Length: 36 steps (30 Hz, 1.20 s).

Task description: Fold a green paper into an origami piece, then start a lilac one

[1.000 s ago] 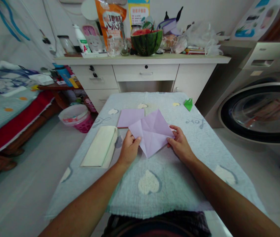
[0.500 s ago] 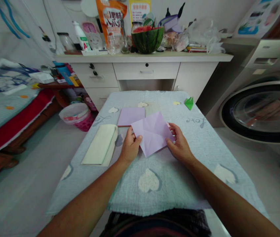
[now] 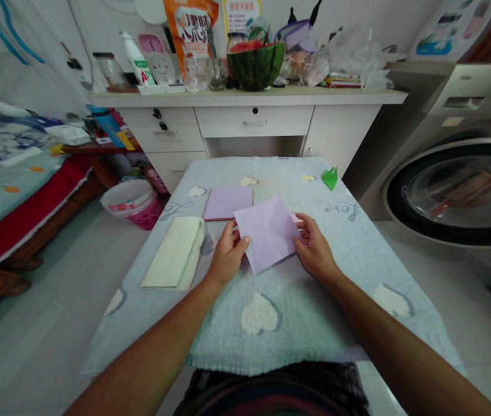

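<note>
cloth-covered bench (image 3: 310, 323), with a creased purple sheet (image 3: 267, 231) held flatter between two hands

one second ago the sheet's creases stood out sharply and its panels tilted at different angles; now it looks smoother and more nearly square. its left corner has shifted a little to the right. both hands hold nearly the same places over the middle of the bench, and the things around them have stayed put.

the sheet lies between the hands, one corner pointing toward the bench's far edge and another toward its near edge. the left hand (image 3: 229, 254) pinches the sheet's left side, thumb on top, the other fingers partly hidden by the paper. the right hand (image 3: 315, 245) pinches it at the right corner, thumb in front and fingers curled behind.

just beyond the sheet, toward the bench's far edge and left of its middle, lies a stack of purple paper (image 3: 228, 201). near the left edge, beside the left hand, is a pale green folded piece (image 3: 170, 253). a small bright green folded paper (image 3: 330, 178) sits at the far right corner.
</note>
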Each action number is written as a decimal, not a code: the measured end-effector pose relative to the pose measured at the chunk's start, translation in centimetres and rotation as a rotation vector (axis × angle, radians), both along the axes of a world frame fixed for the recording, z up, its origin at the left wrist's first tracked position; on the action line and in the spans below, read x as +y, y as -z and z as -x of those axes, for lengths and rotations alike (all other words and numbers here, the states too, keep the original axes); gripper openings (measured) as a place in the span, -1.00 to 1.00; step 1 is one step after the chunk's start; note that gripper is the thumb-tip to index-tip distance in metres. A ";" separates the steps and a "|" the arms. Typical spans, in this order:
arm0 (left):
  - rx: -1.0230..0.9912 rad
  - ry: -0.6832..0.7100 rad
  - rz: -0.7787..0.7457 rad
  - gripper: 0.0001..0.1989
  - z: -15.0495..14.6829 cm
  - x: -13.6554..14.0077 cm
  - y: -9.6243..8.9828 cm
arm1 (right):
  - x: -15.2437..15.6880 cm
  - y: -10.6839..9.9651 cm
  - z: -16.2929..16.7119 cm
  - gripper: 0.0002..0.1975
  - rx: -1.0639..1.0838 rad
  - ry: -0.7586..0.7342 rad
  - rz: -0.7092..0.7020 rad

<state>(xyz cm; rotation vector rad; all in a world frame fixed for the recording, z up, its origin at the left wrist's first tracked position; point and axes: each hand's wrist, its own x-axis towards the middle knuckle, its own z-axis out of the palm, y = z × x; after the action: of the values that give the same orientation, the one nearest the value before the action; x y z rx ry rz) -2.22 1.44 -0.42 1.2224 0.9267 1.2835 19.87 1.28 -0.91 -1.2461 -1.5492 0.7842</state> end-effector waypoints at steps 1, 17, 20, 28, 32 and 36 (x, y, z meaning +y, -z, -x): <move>0.012 0.009 -0.007 -0.49 0.0 -0.1 -0.1 | 0.0 0.0 0.0 -0.45 0.003 -0.001 0.003; 0.030 0.089 0.103 -0.35 0.3 0.1 -0.3 | 0.3 0.1 -0.2 -0.59 0.156 -0.164 0.034; 0.057 0.078 0.084 -0.42 0.3 0.1 -0.1 | 0.3 0.0 0.0 -0.59 0.219 -0.177 0.052; 0.069 -0.094 0.122 -0.56 0.3 0.0 -0.6 | 0.2 -1.0 0.1 -0.50 0.429 -0.086 0.224; 0.034 -0.017 0.127 -0.51 0.2 -0.1 -0.9 | 0.2 -1.0 0.1 -0.48 0.412 -0.120 0.215; 0.024 0.006 0.113 -0.43 0.3 -0.2 -0.8 | 0.2 -1.1 0.0 -0.51 0.381 -0.112 0.164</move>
<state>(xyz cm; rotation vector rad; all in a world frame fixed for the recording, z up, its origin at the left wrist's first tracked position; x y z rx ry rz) -2.49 1.24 0.39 1.1535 0.9985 1.1985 19.92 1.46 0.19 -1.0553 -1.2693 1.1673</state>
